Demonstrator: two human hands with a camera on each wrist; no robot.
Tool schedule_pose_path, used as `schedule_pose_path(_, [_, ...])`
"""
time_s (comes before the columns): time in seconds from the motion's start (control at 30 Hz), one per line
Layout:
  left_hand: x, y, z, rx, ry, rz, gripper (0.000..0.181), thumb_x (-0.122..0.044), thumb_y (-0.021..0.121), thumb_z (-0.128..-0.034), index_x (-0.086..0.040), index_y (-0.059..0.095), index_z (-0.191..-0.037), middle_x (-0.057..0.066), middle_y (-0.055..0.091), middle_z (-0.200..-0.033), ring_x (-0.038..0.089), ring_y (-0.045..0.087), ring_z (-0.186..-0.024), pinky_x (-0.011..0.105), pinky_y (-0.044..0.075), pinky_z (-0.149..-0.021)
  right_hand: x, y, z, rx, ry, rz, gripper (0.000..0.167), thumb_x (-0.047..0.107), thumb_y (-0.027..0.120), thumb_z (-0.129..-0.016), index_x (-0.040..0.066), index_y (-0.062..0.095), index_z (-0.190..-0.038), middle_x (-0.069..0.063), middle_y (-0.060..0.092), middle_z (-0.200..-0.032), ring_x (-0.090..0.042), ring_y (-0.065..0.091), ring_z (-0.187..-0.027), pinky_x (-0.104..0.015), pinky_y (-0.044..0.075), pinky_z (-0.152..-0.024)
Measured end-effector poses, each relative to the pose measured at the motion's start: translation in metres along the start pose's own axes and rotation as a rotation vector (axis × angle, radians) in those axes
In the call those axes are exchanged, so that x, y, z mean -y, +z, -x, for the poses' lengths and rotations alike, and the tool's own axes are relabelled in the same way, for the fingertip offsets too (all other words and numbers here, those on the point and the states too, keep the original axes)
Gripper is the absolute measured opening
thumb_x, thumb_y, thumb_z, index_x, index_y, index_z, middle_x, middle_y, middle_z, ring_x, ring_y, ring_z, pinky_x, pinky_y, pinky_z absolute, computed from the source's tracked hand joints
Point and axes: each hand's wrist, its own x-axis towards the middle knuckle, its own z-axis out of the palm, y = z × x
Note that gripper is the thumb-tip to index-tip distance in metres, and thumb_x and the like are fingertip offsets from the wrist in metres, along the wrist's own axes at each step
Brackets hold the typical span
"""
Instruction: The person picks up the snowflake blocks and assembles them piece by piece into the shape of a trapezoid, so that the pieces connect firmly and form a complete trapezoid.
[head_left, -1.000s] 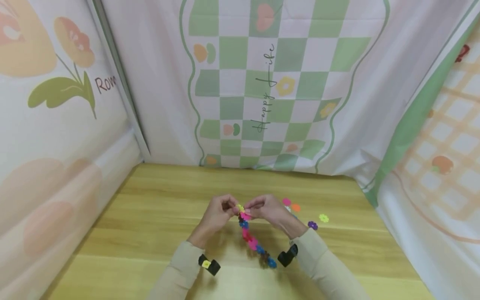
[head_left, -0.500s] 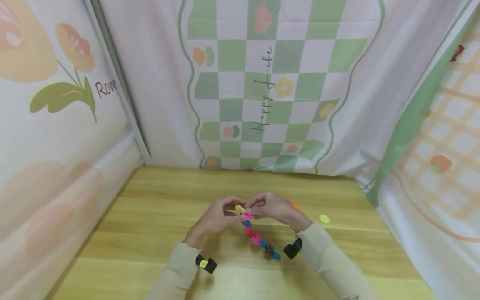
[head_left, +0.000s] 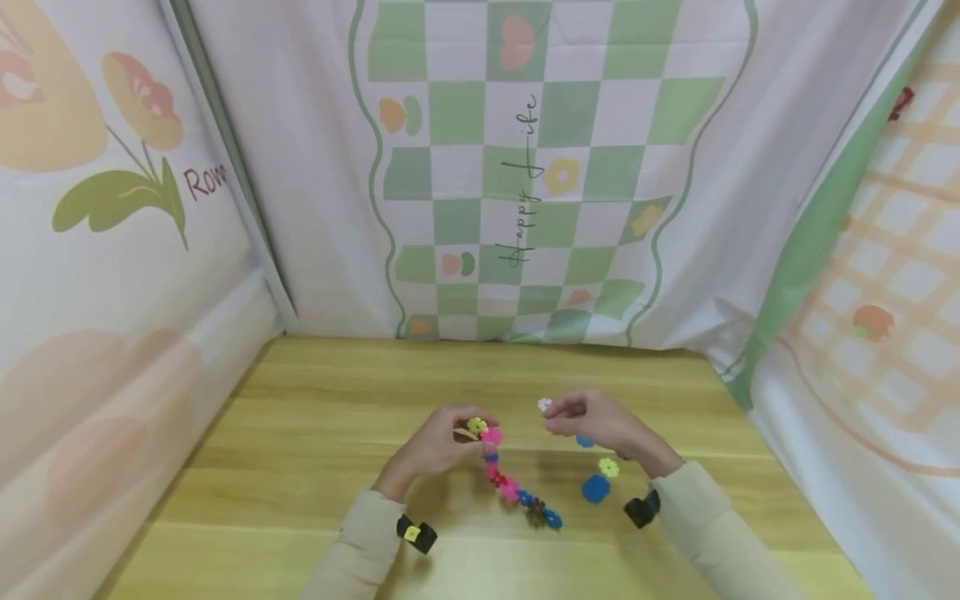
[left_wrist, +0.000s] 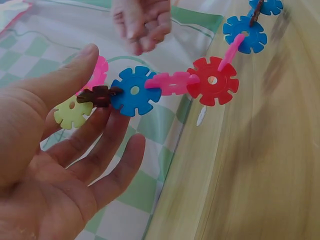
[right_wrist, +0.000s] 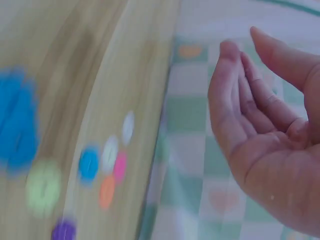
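Left fingers [left_wrist: 122,172]: pinching disc chain [left_wrist: 222,87] | right fingers [right_wrist: 226,95]: slightly parted, near white disc [head_left: 544,405]

The chain of notched discs [head_left: 508,487] looks like smooth, hard plastic with a faint sheen. The tabletop [head_left: 337,400] has a wood-grain finish, smooth and softly glossy where light falls on it. The hanging curtain [head_left: 326,208] looks like smooth, creased cloth, while the sleeve [head_left: 360,533] is matt cloth.

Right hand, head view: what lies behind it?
A blue disc peeks out from behind the right hand; the pink disc and orange disc, visible in the right wrist view, are covered here.
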Motion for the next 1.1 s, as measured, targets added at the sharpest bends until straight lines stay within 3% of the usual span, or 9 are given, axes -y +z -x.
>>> schedule_pose_path(0.2, [0.002,0.000,0.001,0.039,-0.018,-0.022,0.027,-0.028,0.068,-0.1044,-0.015,0.069,-0.128,0.008,0.066,-0.133,0.015,0.067,-0.101,0.037,0.061,-0.094,-0.041,-0.016,0.025,-0.025,-0.097,0.194,0.028,0.016,0.078,-0.096,-0.004,0.073,-0.114,-0.010,0.077,-0.102,-0.016,0.071,-0.091,-0.025,0.061,-0.078])
schedule_pose_path(0.33, [0.004,0.000,0.001,0.048,-0.033,-0.041,0.030,-0.032,0.062,-0.1083,-0.014,0.065,-0.132,0.007,0.063,-0.136,0.018,0.064,-0.113,0.044,0.058,-0.101,-0.063,-0.012,0.039,0.003,-0.141,0.283,0.030,0.012,0.083,-0.090,-0.004,0.074,-0.113,-0.011,0.077,-0.103,-0.017,0.070,-0.090,-0.023,0.060,-0.076])
schedule_pose_path(0.43, [0.005,0.000,0.001,0.042,-0.040,-0.040,0.031,-0.033,0.060,-0.1090,-0.014,0.063,-0.133,0.006,0.063,-0.133,0.018,0.063,-0.117,0.044,0.057,-0.103,-0.073,-0.004,0.045,0.024,-0.152,0.337,0.036,0.017,0.087,-0.086,-0.002,0.075,-0.114,-0.009,0.076,-0.105,-0.017,0.070,-0.091,-0.025,0.061,-0.078])
schedule_pose_path(0.6, [0.006,0.000,0.001,0.027,-0.031,-0.013,0.029,-0.031,0.061,-0.1086,-0.015,0.062,-0.132,0.005,0.064,-0.127,0.019,0.065,-0.113,0.044,0.059,-0.099,-0.082,0.005,0.049,0.057,-0.200,0.359,0.039,0.024,0.089,-0.083,0.003,0.077,-0.113,-0.003,0.072,-0.099,-0.013,0.066,-0.087,-0.026,0.060,-0.077])
schedule_pose_path(0.73, [0.006,0.001,0.001,0.007,-0.029,-0.010,0.026,-0.032,0.062,-0.1079,-0.019,0.062,-0.131,0.003,0.064,-0.125,0.018,0.064,-0.113,0.043,0.059,-0.099,-0.086,0.008,0.047,0.061,-0.237,0.376,0.030,0.022,0.089,-0.084,0.007,0.079,-0.108,0.001,0.069,-0.094,-0.008,0.060,-0.083,-0.022,0.055,-0.072])
schedule_pose_path(0.87, [0.006,0.002,0.001,-0.009,-0.030,0.006,0.025,-0.033,0.064,-0.1068,-0.023,0.063,-0.130,0.003,0.064,-0.126,0.018,0.064,-0.112,0.046,0.059,-0.099,-0.087,0.010,0.046,0.065,-0.214,0.347,0.020,0.017,0.087,-0.086,0.010,0.077,-0.101,0.002,0.068,-0.092,-0.005,0.060,-0.081,-0.020,0.054,-0.070])
schedule_pose_path(1.1, [0.006,0.002,-0.001,-0.033,-0.012,0.072,0.029,-0.031,0.064,-0.1068,-0.017,0.062,-0.132,0.009,0.064,-0.130,0.024,0.069,-0.107,0.057,0.059,-0.099,-0.076,0.013,0.036,-0.011,-0.212,0.288,0.005,0.015,0.079,-0.094,0.011,0.075,-0.095,0.005,0.073,-0.086,-0.001,0.063,-0.076,-0.021,0.057,-0.067])
